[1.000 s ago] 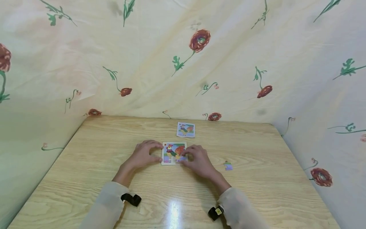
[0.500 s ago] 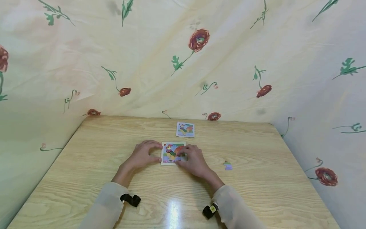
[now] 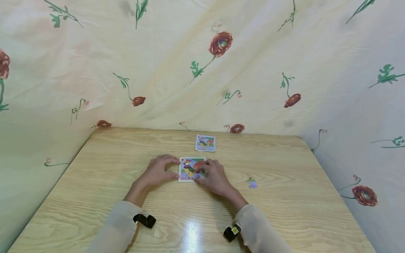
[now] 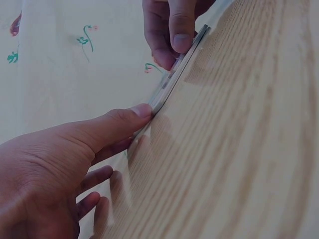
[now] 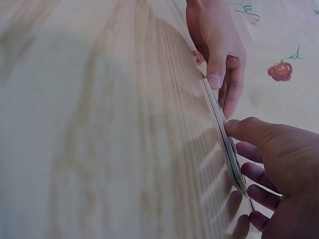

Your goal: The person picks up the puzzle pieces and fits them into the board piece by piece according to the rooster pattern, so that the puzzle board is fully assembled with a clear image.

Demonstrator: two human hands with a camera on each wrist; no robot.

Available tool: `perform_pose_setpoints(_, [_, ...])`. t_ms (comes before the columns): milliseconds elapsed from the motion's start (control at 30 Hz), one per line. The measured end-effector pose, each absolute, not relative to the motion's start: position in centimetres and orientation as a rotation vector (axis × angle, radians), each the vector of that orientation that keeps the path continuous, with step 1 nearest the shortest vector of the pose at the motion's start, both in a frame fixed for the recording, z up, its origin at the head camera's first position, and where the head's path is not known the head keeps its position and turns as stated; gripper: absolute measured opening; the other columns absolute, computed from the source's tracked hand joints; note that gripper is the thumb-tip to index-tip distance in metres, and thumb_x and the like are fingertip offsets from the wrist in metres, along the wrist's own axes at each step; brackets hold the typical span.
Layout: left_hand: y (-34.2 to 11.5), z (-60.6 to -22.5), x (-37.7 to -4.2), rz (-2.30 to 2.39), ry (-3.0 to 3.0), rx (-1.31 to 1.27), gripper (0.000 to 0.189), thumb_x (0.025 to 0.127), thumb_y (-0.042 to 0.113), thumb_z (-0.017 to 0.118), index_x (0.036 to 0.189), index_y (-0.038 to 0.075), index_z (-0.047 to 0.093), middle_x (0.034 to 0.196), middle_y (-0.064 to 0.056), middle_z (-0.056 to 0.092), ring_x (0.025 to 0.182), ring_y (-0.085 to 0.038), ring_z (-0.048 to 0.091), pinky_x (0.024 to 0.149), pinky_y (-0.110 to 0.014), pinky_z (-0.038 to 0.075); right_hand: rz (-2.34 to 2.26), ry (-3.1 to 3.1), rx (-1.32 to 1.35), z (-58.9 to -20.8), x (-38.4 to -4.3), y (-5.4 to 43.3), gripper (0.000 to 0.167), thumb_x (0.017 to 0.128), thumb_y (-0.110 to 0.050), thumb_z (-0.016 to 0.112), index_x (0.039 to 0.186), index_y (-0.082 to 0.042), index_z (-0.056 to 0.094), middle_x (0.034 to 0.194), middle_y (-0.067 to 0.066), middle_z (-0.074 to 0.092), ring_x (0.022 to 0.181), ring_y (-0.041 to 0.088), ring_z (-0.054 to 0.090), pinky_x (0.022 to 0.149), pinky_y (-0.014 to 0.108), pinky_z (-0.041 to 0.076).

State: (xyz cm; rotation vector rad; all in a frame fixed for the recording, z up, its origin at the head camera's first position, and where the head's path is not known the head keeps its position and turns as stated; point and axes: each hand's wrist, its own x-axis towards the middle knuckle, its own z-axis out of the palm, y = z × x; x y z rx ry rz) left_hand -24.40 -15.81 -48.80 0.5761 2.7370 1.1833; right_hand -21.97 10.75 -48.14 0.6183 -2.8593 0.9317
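A square jigsaw puzzle board [image 3: 187, 169] with a rooster picture and a pale rim lies flat on the table. My left hand [image 3: 161, 170] holds the board's left edge, thumb at the near corner and forefinger farther up; the left wrist view shows the thumb [image 4: 134, 112] against the rim. Over the board's lower right part, my right hand [image 3: 213, 176] pinches a small puzzle piece [image 3: 197, 175] low down at the picture, its fingers mostly covering it. A pale gap shows in the board beside those fingers. In the right wrist view the right thumb [image 5: 244, 128] touches the board's top.
One loose puzzle piece [image 3: 252, 183], green and lilac, lies to the right of the right hand. Behind the board is a card [image 3: 205, 143] with the same rooster picture. Flowered cloth [image 3: 158, 63] hangs around the back and sides of the wooden table [image 3: 126, 147].
My right hand has shifted left over the board with its piece, covering the lower middle, where a pale gap showed before. Since half a second ago it has hardly moved. The left hand keeps its place.
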Motion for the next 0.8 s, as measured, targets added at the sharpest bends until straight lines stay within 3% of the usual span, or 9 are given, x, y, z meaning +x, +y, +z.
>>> perform_pose_setpoints(800, [-15.89, -48.97, -24.44, 1.168, 2.749, 0.592, 0.050, 0.084, 0.035, 0.085, 0.131, 0.024, 0.070, 0.147, 0.001, 0.060, 0.147, -0.031, 0.043, 0.120, -0.066, 0.022, 0.937, -2.874, 0.661, -48.19, -22.35, 10.82, 0.015, 0.086, -0.029, 0.086, 0.099, -0.023, 0.081, 0.117, 0.004, 0.066, 0.112, 0.028, 0.052, 0.089, 0.044, 0.036])
